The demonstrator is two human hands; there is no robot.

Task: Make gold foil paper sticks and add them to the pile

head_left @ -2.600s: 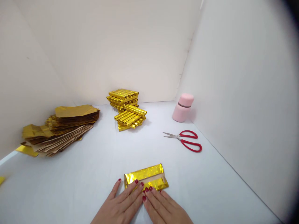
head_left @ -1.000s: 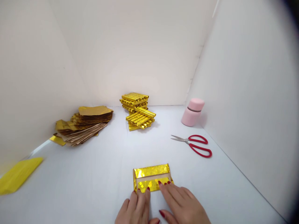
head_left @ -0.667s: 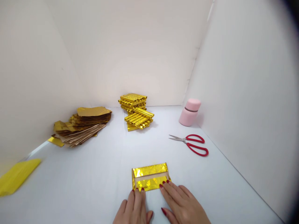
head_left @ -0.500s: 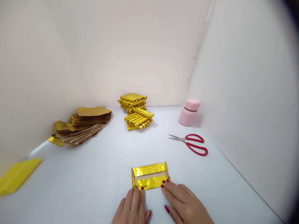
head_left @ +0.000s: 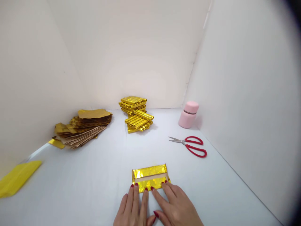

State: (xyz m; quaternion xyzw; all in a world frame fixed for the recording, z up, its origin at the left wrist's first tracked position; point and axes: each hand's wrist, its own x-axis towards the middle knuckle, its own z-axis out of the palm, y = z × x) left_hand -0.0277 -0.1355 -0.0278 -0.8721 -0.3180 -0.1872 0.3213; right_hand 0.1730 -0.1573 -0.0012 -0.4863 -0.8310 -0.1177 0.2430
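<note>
A folded sheet of gold foil paper [head_left: 150,171] lies flat on the white table, its long edges turned inward with a pale strip showing between them. My left hand [head_left: 134,205] rests its outstretched fingertips on the sheet's near left edge. On the near right part of the same sheet, the fingertips of my right hand [head_left: 175,202] press down, fingers spread. Both thumbs lie close together on the table side, below the paper. Neither hand grasps anything.
Scissors [head_left: 188,146] with red handles lie partly opened at right, near a pink flask [head_left: 188,115]. Rolled gold paper sticks [head_left: 136,114] are stacked at the back. A pile of gold and brown paper sheets [head_left: 83,128] and a yellow piece [head_left: 20,179] occupy the left.
My right hand has moved left along the near edge, closer to my left hand, and its fingers are more spread. My left fingers have spread and shifted slightly onto the paper.
</note>
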